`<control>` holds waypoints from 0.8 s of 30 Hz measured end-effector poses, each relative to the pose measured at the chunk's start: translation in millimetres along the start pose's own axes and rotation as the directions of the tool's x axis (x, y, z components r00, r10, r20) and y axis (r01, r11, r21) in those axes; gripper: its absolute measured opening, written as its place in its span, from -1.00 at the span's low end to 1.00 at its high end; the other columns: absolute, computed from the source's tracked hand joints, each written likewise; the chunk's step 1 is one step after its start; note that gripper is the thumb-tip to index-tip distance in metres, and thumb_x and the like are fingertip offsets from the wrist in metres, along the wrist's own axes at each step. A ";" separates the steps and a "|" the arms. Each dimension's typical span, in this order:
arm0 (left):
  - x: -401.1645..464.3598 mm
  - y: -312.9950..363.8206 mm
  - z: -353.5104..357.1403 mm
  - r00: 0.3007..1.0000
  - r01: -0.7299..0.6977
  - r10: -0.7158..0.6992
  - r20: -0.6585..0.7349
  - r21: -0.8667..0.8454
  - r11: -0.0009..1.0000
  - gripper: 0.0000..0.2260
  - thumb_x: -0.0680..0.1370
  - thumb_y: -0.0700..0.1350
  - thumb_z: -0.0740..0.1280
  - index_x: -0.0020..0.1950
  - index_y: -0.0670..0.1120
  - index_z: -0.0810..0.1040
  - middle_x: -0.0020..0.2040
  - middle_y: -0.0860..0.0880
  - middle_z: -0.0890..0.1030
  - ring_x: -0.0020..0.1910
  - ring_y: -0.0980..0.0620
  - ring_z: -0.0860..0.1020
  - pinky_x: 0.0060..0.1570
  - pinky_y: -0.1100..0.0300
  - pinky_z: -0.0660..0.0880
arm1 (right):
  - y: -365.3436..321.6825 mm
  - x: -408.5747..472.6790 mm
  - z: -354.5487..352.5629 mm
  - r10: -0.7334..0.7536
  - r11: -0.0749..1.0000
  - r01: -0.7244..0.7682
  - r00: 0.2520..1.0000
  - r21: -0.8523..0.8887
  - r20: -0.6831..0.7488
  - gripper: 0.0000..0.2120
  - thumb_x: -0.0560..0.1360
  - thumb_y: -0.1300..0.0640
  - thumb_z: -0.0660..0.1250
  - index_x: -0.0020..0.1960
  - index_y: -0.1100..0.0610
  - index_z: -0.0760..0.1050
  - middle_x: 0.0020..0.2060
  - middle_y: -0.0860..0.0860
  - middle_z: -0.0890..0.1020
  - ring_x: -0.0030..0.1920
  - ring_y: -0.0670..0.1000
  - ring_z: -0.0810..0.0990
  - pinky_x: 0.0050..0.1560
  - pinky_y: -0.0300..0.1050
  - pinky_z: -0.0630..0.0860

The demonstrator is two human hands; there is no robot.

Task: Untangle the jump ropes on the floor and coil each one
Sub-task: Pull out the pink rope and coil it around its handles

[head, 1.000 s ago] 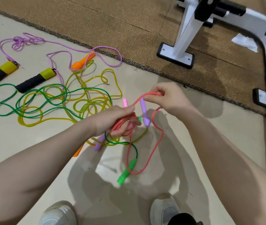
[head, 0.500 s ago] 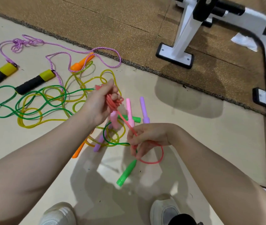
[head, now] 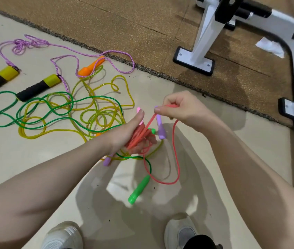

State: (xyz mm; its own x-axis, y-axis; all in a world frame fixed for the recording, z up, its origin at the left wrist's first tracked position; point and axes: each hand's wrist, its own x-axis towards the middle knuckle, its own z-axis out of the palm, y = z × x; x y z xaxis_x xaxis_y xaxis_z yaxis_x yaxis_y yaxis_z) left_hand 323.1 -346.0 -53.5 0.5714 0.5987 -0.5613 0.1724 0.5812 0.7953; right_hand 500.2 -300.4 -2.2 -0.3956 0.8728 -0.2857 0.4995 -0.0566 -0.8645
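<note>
Thin red plastic jump rope mid-coil: left hand grips bundle of loops, right hand pinches strand just right of it, slack loop hanging near. Next wrap probably goes over left palm. Green/yellow tangle on floor far left, untouched.

A red rope is partly coiled into a bundle in the left hand, its free end looping down and up to the right hand. On the floor, a green rope and a yellow rope lie tangled together. A purple braided rope with black-and-yellow handles sprawls beyond them.
</note>
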 end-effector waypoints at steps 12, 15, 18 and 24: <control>7.7 35.4 -31.3 0.869 -0.462 0.180 -0.462 -0.623 0.631 -0.59 0.59 0.11 0.09 -0.09 -0.20 0.52 -0.51 0.05 0.53 -0.54 0.15 0.51 -0.40 0.35 0.47 | 44.3 -26.4 70.7 0.410 0.908 -0.257 0.710 -0.331 0.573 -0.71 0.52 0.25 0.18 0.24 0.16 0.38 -0.40 0.05 0.58 -0.57 -0.07 0.51 -0.41 -0.22 0.49; 11.4 17.1 -42.2 0.713 -0.379 0.156 -0.683 -0.189 0.906 -0.72 0.62 -0.02 0.15 -0.14 -0.16 0.49 -0.46 0.05 0.61 -0.47 0.19 0.55 -0.34 0.35 0.48 | 16.2 -30.0 57.0 0.302 0.953 -0.188 0.645 -0.237 0.702 -0.73 0.51 0.28 0.26 0.19 0.12 0.46 -0.46 0.09 0.54 -0.59 -0.06 0.46 -0.43 -0.20 0.46; -1.1 -3.6 -29.9 0.778 -0.052 0.193 -0.598 0.244 0.968 -0.61 0.61 0.02 0.17 -0.34 -0.15 0.51 -0.57 0.06 0.52 -0.53 0.16 0.44 -0.43 0.32 0.35 | -13.3 -23.4 35.0 0.130 0.988 -0.150 0.754 -0.023 0.644 -0.91 0.49 0.25 0.32 -0.13 0.08 0.56 -0.57 0.09 0.46 -0.64 -0.12 0.37 -0.44 -0.17 0.39; -8.7 11.0 0.6 0.995 0.003 0.006 0.097 -0.085 0.996 -0.05 0.46 0.35 -0.29 0.00 -0.46 0.50 -0.67 -0.08 0.41 -0.70 0.05 0.36 -0.56 0.32 0.34 | -0.1 7.3 16.3 0.087 0.971 -0.048 0.983 0.235 -0.159 -0.83 0.44 0.26 0.40 -0.30 0.09 0.52 -0.61 -0.13 0.44 -0.58 -0.22 0.34 -0.51 -0.38 0.26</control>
State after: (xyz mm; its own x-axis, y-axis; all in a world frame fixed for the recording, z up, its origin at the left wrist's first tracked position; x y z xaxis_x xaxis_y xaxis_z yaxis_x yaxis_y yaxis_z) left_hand 320.5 -345.1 -39.7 0.6478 0.5454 -0.5319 0.1047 0.6278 0.7713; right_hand 484.7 -302.0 -10.9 -0.2232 0.9305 -0.2904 0.3227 -0.2106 -0.9228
